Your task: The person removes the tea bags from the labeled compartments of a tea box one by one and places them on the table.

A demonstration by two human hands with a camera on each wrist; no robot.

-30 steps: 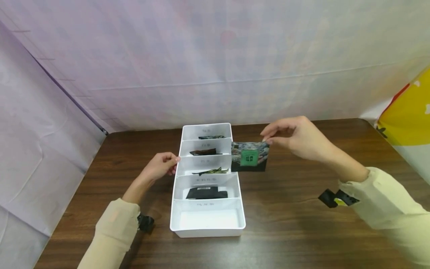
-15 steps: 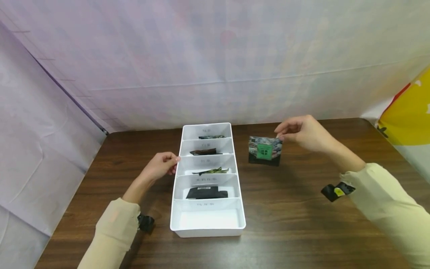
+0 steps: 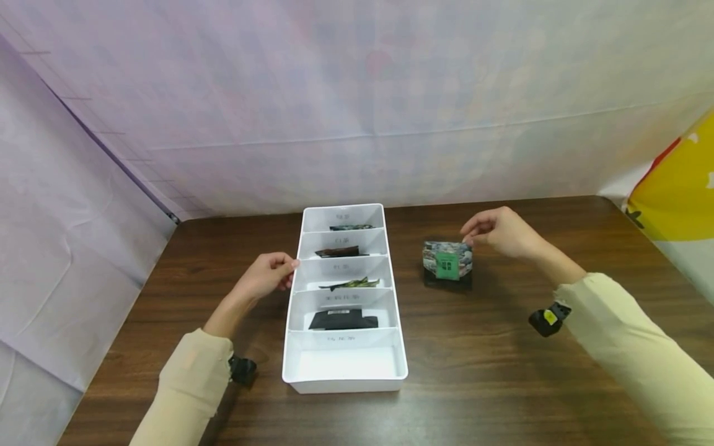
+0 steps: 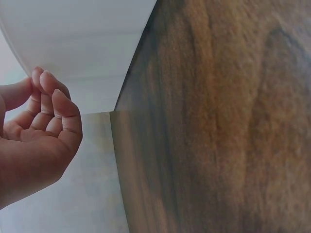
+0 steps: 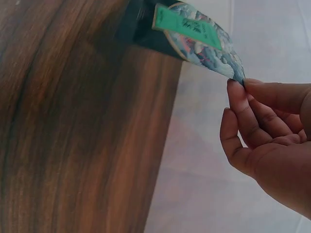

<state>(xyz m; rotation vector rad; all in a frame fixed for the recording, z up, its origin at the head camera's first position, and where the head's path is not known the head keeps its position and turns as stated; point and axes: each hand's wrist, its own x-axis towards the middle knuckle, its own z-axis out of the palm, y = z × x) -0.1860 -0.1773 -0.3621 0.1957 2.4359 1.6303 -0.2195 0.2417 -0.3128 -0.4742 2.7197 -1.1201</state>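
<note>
My right hand [image 3: 499, 232] pinches a flat tea sachet [image 3: 447, 265] by its upper right corner, to the right of the divided box. The sachet has a green label [image 5: 188, 24] with dark characters, a patterned upper part and a black lower band. In the right wrist view, thumb and forefinger meet at its corner. My left hand [image 3: 269, 275] pinches the left rim of the white divided box [image 3: 346, 386] between thumb and fingers, near its third compartment. From the left wrist, the hand [image 4: 43, 126] shows against the box's outer wall [image 4: 92, 53].
Dark sachets lie in the box: a patterned one [image 3: 351, 227] at the back, a brown packet [image 3: 338, 252], a green packet [image 3: 357, 283] and a black packet [image 3: 343, 319]. The front compartment shows a bare floor. Behind the wooden table [image 3: 474, 378] hangs a pale curtain [image 3: 357, 111].
My right hand has carried the sachet rightward away from the box, then lowered it toward the table, its face tilting back. The left hand and box stay put.
</note>
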